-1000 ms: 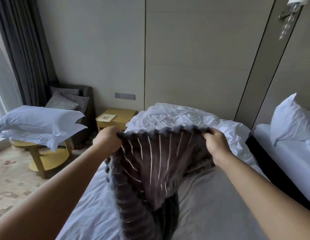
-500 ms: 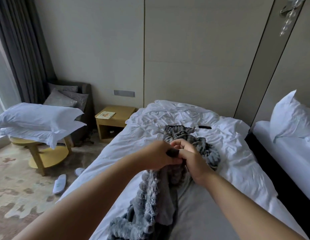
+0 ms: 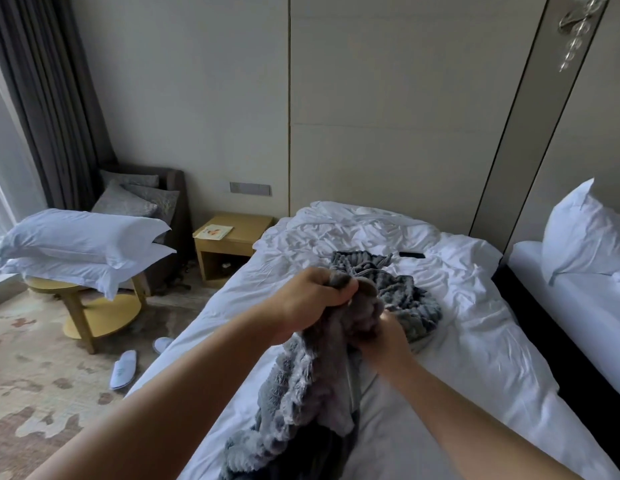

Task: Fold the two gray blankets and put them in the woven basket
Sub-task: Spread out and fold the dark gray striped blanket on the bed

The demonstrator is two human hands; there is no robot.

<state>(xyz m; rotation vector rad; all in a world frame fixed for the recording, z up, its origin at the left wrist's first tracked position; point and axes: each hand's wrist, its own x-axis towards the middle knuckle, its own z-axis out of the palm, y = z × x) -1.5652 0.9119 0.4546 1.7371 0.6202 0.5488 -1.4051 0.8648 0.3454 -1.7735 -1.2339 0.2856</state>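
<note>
A fluffy gray blanket (image 3: 312, 386) hangs in a bunch over the white bed (image 3: 481, 341). My left hand (image 3: 308, 299) grips its gathered top edge in a fist. Just below and to the right, my right hand (image 3: 388, 337) holds the blanket lower down, its fingers buried in the fabric. A second gray blanket (image 3: 402, 289) lies crumpled on the bed just beyond my hands. No woven basket is in view.
A black phone (image 3: 411, 255) lies on the bed behind the blankets. A wooden nightstand (image 3: 232, 244) stands left of the bed, with a round yellow table (image 3: 93, 306) carrying two pillows. White slippers (image 3: 123, 370) lie on the carpet. A second bed (image 3: 578, 306) is at right.
One second ago my hands held the blanket spread wide apart. They came together, and now the left holds the gathered edge while the right has slid down lower on the blanket.
</note>
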